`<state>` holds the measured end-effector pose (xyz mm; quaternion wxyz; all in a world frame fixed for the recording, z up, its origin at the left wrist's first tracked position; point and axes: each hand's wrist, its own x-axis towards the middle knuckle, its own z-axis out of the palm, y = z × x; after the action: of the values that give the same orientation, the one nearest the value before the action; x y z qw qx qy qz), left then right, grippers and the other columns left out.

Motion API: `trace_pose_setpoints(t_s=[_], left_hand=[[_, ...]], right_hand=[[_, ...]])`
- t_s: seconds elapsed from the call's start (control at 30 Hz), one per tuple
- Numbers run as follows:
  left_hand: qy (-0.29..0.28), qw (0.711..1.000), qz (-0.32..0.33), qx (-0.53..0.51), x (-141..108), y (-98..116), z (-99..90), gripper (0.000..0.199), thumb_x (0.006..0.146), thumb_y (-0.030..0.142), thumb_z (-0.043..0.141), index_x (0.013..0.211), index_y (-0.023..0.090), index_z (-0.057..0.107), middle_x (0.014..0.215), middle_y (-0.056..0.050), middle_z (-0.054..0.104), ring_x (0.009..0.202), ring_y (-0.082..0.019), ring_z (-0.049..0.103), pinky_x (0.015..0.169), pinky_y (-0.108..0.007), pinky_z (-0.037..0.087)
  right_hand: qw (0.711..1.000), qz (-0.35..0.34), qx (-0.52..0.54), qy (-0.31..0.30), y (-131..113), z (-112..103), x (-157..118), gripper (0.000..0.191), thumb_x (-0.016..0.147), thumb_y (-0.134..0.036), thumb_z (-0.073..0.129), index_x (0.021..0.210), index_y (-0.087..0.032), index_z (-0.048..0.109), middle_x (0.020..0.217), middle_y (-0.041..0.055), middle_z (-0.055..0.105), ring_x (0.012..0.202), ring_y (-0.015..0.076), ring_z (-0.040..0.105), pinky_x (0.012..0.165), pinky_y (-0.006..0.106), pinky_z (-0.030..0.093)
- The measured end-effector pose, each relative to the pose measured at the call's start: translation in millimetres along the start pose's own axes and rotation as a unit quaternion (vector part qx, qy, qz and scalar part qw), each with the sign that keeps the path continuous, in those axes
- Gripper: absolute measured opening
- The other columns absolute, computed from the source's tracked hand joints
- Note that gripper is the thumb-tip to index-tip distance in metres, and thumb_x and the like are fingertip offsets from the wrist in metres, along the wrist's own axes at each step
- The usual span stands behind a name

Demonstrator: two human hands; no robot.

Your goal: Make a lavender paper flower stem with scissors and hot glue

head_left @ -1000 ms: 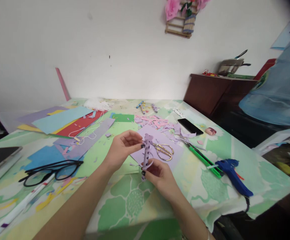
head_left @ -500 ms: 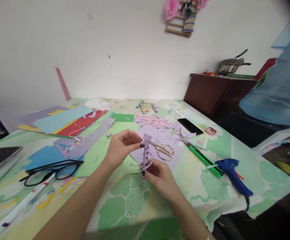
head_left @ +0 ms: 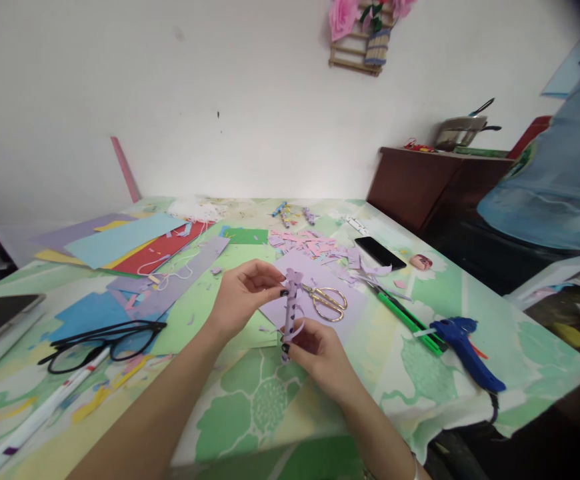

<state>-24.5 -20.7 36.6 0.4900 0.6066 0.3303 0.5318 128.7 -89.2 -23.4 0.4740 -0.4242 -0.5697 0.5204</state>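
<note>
Upright over the near middle of the table stands a slim purple paper tube [head_left: 291, 312] with dark spots, a flower-shaped top and a loose curled strip at its lower right side. My left hand [head_left: 247, 290] pinches it near the top between thumb and finger. Lower down, my right hand [head_left: 317, 350] grips it near its bottom end, by the curled strip. Just behind lie gold-handled scissors [head_left: 329, 303] on a lilac paper sheet [head_left: 353, 313]. To the left of the tube is a light green sheet [head_left: 195, 313].
On the right are a green utility knife [head_left: 410, 320], a blue glue gun [head_left: 470, 353] and a black phone [head_left: 380, 253]. Pink and purple paper scraps [head_left: 310, 243] lie behind the scissors. Black glasses [head_left: 105, 340], coloured sheets [head_left: 125, 240] and another phone [head_left: 5, 317] are left.
Almost nothing differs. Both hands keep their hold on the purple paper tube, which has shifted very slightly to the left at its lower end.
</note>
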Motion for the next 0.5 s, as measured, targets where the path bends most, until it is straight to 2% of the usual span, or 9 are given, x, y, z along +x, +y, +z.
trace_pose_setpoints(t_s=[0.23, 0.5], left_hand=[[0.002, 1.0, 0.003, 0.0, 0, 0, 0.4, 0.023, 0.061, 0.018, 0.076, 0.081, 0.015, 0.064, 0.079, -0.003, 0.067, 0.068, -0.014, 0.064, 0.064, -0.026, 0.053], [0.002, 1.0, 0.004, -0.003, 0, -1, -0.4, 0.023, 0.062, 0.018, 0.076, 0.081, 0.015, 0.064, 0.079, -0.003, 0.067, 0.07, -0.014, 0.063, 0.067, -0.026, 0.052]], right_hand=[[1.0, 0.008, 0.011, -0.003, -1, 1, 0, 0.011, 0.072, -0.024, 0.065, 0.079, -0.017, 0.06, 0.072, 0.0009, 0.06, 0.067, 0.0136, 0.056, 0.064, 0.026, 0.046], [0.992, 0.016, 0.122, -0.012, -11, -3, 1, 0.022, 0.066, -0.028, 0.072, 0.08, -0.017, 0.06, 0.072, 0.0003, 0.061, 0.068, 0.0131, 0.057, 0.063, 0.025, 0.045]])
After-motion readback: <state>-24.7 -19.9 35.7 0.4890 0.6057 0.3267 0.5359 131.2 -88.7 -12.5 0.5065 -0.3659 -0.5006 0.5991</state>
